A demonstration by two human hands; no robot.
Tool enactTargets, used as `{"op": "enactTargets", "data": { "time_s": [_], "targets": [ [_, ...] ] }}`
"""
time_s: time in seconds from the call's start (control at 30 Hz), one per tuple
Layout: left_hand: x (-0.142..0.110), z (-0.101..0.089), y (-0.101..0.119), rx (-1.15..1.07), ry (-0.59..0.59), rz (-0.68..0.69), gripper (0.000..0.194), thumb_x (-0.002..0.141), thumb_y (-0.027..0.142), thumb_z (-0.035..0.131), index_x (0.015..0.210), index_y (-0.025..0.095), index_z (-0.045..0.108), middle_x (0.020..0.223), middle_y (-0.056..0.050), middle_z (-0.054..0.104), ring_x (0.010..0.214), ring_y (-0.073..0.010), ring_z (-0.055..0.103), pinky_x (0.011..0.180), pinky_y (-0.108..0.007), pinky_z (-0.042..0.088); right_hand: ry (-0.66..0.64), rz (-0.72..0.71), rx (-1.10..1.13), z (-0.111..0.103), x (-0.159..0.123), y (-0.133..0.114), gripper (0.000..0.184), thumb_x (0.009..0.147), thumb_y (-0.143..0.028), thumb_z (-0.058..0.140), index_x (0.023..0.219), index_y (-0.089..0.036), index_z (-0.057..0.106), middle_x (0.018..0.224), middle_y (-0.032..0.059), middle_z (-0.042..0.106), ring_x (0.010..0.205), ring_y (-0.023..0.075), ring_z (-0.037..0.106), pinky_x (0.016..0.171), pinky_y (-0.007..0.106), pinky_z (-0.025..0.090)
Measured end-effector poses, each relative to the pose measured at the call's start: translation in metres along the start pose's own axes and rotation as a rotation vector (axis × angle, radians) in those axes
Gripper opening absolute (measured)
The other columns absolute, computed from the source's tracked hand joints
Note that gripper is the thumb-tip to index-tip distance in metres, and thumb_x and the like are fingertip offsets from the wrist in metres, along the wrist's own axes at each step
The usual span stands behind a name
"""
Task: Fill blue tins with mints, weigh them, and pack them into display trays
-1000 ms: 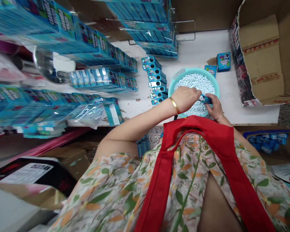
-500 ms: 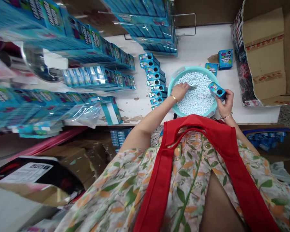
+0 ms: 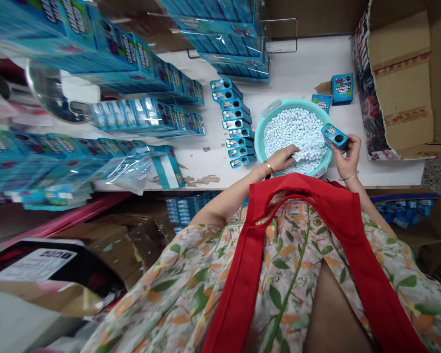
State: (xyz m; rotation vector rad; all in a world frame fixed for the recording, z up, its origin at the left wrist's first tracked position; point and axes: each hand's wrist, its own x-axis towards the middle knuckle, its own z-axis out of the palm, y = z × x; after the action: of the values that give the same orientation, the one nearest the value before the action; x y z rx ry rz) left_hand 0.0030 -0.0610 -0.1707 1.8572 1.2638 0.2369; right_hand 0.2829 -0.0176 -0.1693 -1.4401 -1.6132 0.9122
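A turquoise plastic basin (image 3: pixel 261 115) holds a mass of small pale blue candies (image 3: pixel 292 125). My left hand (image 3: pixel 282 158), with a gold bracelet, is low in the basin at its near side. Its fingers are closed on a small scoop, mostly hidden by the hand and the candies heaped at the fingertips. At the basin's right rim my right hand (image 3: pixel 348 153) grips a small blue candy box (image 3: pixel 335 137), tilted, with a round dark hole in its end. Left of the basin stands a row of similar small boxes (image 3: pixel 237 115); pale candies show in some of their holes.
Wrapped stacks of blue boxes (image 3: pixel 147 115) fill the table's left side and a wire rack (image 3: pixel 283 35) behind. Another blue box (image 3: pixel 342 89) stands beyond the basin. A large open carton (image 3: pixel 402 88) is at the right. A clear plastic bag (image 3: pixel 127 171) lies near the front edge.
My left hand has moved toward me and right through the candies, which now heap at its fingertips. My right hand has shifted slightly right with the candy box.
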Motion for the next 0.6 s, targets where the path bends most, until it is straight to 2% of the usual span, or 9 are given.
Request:
{"op": "enactTargets", "data": {
  "time_s": [0.07,0.17,0.27,0.37,0.47,0.6],
  "targets": [
    [-0.012,-0.03,0.011,0.005,0.037,0.077,0.036,0.096,0.028,0.047,0.127,0.012,0.058,0.121,-0.017,0.065,0.109,-0.0242,0.064,0.096,-0.037,0.051,-0.041,-0.024,-0.009,0.003,-0.001,-0.004,0.049,0.088,-0.049,0.064,0.13,-0.026,0.051,0.12,0.0089,0.061,0.111,0.0258,0.065,0.101,0.048,0.056],
    [-0.024,-0.071,0.036,0.086,0.064,0.111,0.033,0.1,0.035,0.047,0.124,0.015,0.058,0.117,-0.014,0.065,0.106,-0.0238,0.063,0.094,-0.036,0.051,-0.118,-0.101,-0.03,0.01,-0.001,-0.009,0.043,0.089,-0.039,0.061,0.128,-0.025,0.053,0.125,0.009,0.064,0.118,0.0277,0.063,0.107,0.05,0.053],
    [-0.023,-0.098,0.06,0.204,0.038,0.093,0.028,0.1,0.031,0.048,0.122,0.016,0.058,0.115,-0.012,0.065,0.106,-0.0237,0.062,0.092,-0.035,0.05,-0.191,-0.202,-0.05,0.019,-0.001,-0.012,0.04,0.088,-0.031,0.057,0.127,-0.026,0.054,0.125,0.0084,0.066,0.12,0.0287,0.063,0.113,0.054,0.049],
    [-0.016,-0.109,0.079,0.347,-0.041,0.049,0.023,0.098,0.025,0.05,0.117,0.018,0.061,0.111,-0.01,0.064,0.103,-0.0238,0.063,0.087,-0.034,0.05,-0.266,-0.257,-0.072,0.028,-0.001,-0.014,0.039,0.088,-0.03,0.056,0.127,-0.027,0.055,0.128,0.0084,0.067,0.125,0.0294,0.062,0.121,0.058,0.04],
    [-0.009,-0.112,0.099,0.486,-0.081,-0.008,0.021,0.097,0.019,0.049,0.113,0.017,0.062,0.105,-0.009,0.063,0.094,-0.0233,0.065,0.08,-0.034,0.049,-0.315,-0.284,-0.054,0.036,-0.004,-0.014,0.039,0.088,-0.029,0.055,0.127,-0.026,0.055,0.131,0.0091,0.066,0.127,0.029,0.06,0.125,0.059,0.034],
    [-0.005,-0.111,0.134,0.613,-0.063,-0.047,0.033,0.1,0.012,0.042,0.128,0.014,0.058,0.105,-0.012,0.064,0.088,-0.0223,0.068,0.076,-0.034,0.048,-0.322,-0.303,-0.012,0.044,-0.008,-0.008,0.04,0.09,-0.029,0.055,0.13,-0.027,0.053,0.133,0.0091,0.065,0.128,0.0279,0.06,0.125,0.059,0.033]
  ]
}}
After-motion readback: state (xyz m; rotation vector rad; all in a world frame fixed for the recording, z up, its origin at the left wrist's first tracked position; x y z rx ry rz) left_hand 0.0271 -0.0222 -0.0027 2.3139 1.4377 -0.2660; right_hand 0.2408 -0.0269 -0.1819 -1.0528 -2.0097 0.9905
